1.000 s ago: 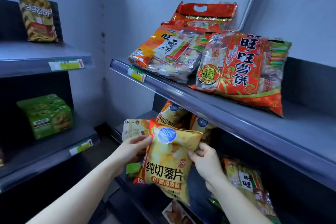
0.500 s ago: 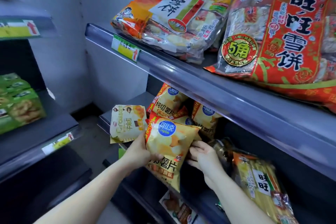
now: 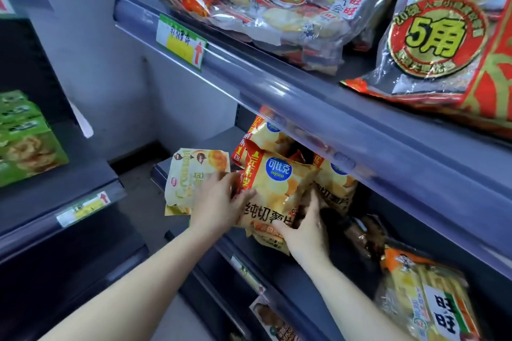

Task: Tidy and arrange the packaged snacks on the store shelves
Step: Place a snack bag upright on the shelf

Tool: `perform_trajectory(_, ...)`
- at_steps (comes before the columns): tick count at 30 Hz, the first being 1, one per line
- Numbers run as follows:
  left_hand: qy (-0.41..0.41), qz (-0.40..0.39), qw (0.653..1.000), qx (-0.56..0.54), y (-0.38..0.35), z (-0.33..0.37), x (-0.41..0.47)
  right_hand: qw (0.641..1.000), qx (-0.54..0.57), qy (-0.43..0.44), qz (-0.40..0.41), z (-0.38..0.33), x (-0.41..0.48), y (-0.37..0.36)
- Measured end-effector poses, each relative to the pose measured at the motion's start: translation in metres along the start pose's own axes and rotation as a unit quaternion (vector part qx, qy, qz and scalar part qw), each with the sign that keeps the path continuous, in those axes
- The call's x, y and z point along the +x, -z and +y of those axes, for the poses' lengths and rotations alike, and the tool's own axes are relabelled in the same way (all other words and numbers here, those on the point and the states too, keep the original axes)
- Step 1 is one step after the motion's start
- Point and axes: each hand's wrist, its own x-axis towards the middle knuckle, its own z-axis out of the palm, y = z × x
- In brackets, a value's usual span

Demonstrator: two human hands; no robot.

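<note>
So both hands are on one yellow chip bag point(image 3: 277, 188), the one with the blue oval logo. It's standing pretty much upright at the front of the middle shelf point(image 3: 219, 144), tucked under the rail of the top shelf point(image 3: 277, 86).

The left hand point(image 3: 219, 202) grips its left edge, fingers wrapped onto the front of the pack. The right hand point(image 3: 307, 232) has the bottom right corner, fingers curled up along that side, around 4 o'clock of the bag.

A second chip bag point(image 3: 266, 133) sits right behind it at 12 o'clock, and a third chip bag point(image 3: 335, 183) is at 2 o'clock, pressed up against it. A pale croissant pack point(image 3: 188, 177) is just beside it at 9 o'clock, partly hidden by the left hand.

Up top there's a clear rice cracker bag point(image 3: 263, 0) with a big red bag point(image 3: 443, 50) at its 3 o'clock, plus a green-and-yellow price tag point(image 3: 181, 41) on the rail. Green boxes point(image 3: 25, 141) sit on the other shelving, way off at 9 o'clock. A yellow snack bag point(image 3: 424, 293) lies down at 4 o'clock.
</note>
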Motion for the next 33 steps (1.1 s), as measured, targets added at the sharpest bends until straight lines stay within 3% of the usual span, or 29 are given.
perform_trajectory(2,0.039,0.073,0.994,0.078,0.006,-0.011,0.005,0.999,-0.024,0.007,0.028,-0.003,0.0,-0.007)
perform_trajectory(4,0.142,0.081,0.982,0.091,0.009,-0.026,0.012,0.992,-0.091,0.051,0.073,-0.008,-0.002,-0.014)
perform_trajectory(8,0.382,0.02,0.921,-0.077,0.015,-0.059,0.023,0.931,-0.266,0.216,0.129,-0.006,-0.004,-0.026)
perform_trajectory(11,0.416,0.04,0.882,-0.219,0.015,-0.073,0.025,0.891,-0.356,0.254,0.121,-0.006,-0.002,-0.031)
perform_trajectory(14,0.399,0.107,0.867,-0.281,0.018,-0.076,0.026,0.88,-0.384,0.258,0.107,-0.008,-0.002,-0.036)
perform_trajectory(18,0.293,0.193,0.911,-0.219,0.033,-0.062,0.026,0.865,-0.424,0.24,0.117,-0.015,-0.004,-0.044)
perform_trajectory(20,0.227,0.23,0.917,-0.234,0.047,-0.051,0.024,0.867,-0.423,0.231,0.126,-0.022,-0.004,-0.047)
perform_trajectory(27,0.061,0.309,0.911,-0.267,0.109,-0.02,0.018,0.937,-0.318,0.139,0.03,-0.046,-0.005,-0.062)
perform_trajectory(33,0.044,0.244,0.906,-0.342,0.131,-0.008,0.006,0.988,-0.133,0.07,-0.043,-0.039,-0.021,-0.055)
